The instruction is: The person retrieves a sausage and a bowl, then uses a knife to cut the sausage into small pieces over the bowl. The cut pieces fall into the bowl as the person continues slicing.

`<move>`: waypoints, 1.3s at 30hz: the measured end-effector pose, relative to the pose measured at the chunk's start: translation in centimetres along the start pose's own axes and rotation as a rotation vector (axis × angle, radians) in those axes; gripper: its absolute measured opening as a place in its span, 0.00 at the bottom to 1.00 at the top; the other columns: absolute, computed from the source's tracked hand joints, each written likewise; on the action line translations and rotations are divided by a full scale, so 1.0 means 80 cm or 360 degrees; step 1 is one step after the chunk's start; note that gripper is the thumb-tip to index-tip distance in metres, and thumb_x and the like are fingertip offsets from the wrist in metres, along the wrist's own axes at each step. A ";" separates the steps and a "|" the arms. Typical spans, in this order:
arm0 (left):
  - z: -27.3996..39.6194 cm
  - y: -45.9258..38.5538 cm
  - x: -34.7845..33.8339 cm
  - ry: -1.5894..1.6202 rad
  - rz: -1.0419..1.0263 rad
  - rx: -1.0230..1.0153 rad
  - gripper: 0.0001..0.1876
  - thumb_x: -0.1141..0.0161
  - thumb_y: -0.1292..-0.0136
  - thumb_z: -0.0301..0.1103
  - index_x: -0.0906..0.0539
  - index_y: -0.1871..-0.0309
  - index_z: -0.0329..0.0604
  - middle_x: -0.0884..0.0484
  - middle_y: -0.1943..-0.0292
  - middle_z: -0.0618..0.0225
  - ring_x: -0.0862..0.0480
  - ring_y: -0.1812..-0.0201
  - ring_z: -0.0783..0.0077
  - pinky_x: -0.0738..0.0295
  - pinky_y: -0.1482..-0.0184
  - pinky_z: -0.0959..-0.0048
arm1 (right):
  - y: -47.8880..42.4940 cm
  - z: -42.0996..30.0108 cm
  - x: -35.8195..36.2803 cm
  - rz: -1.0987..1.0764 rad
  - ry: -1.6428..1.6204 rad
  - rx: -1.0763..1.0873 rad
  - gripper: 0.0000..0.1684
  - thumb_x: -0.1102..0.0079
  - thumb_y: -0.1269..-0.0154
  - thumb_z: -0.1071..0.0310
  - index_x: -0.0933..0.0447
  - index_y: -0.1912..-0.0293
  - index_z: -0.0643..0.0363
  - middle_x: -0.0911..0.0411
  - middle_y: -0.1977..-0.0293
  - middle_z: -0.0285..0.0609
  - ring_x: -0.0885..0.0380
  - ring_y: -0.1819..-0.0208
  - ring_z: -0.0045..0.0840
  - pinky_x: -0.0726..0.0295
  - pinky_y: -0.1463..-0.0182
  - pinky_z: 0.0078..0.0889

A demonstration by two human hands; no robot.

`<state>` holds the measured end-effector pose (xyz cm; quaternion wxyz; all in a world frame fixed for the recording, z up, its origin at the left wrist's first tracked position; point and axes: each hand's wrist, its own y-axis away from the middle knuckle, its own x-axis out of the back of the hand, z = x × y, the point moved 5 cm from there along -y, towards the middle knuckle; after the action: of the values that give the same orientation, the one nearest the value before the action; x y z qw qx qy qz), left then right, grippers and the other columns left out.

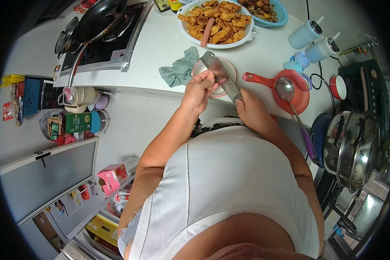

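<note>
My right hand (255, 109) grips the near end of a metal cleaver (223, 75), whose blade slants away over a red-rimmed white bowl (231, 65). Close against the blade's left side is my left hand (201, 89), thumb and fingers pinched together; whether something small is between them cannot be told. A grey-green cloth (179, 69) lies crumpled left of the bowl. Beyond, a white basket (219, 46) holds fried, battered pieces, and a pink sausage (207, 32) rests on top of them.
A red plastic ladle-like vessel (300, 97) sits at right, with a metal ladle (285, 88) lying across it. A blue bowl (281, 20) of food stands at the back. Two blue bottles (305, 34) are at the far right. At left, a black wok (96, 22) stands on the stove.
</note>
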<state>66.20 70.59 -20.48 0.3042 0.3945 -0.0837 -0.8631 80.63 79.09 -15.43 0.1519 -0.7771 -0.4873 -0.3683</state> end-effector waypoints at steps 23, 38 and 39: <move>-0.001 0.006 0.017 -0.0177 0.0298 -0.0022 0.10 0.43 0.34 0.30 0.20 0.51 0.42 0.20 0.61 0.74 0.21 0.59 0.80 0.23 0.58 0.80 | 0.010 -0.009 0.009 0.0036 -0.0045 0.0067 0.09 0.49 0.38 0.71 0.36 0.61 0.65 0.27 0.64 0.61 0.27 0.61 0.56 0.29 0.58 0.54; -0.004 0.000 0.014 -0.0211 0.0248 -0.0025 0.09 0.44 0.34 0.28 0.19 0.53 0.40 0.20 0.65 0.75 0.21 0.63 0.84 0.24 0.61 0.85 | 0.011 -0.007 0.010 0.0001 -0.0011 0.0071 0.09 0.50 0.38 0.71 0.34 0.60 0.66 0.26 0.63 0.60 0.26 0.61 0.54 0.27 0.58 0.52; -0.004 0.000 0.013 -0.0215 0.0250 -0.0029 0.08 0.44 0.34 0.28 0.19 0.54 0.40 0.20 0.66 0.75 0.21 0.64 0.84 0.24 0.61 0.86 | 0.010 -0.007 0.010 -0.0010 -0.0008 0.0067 0.09 0.50 0.38 0.72 0.34 0.60 0.66 0.26 0.63 0.60 0.26 0.61 0.54 0.27 0.58 0.52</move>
<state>65.91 69.98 -21.32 0.3681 0.3248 -0.1269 -0.8619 81.30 78.85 -14.36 0.1657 -0.7731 -0.4977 -0.3565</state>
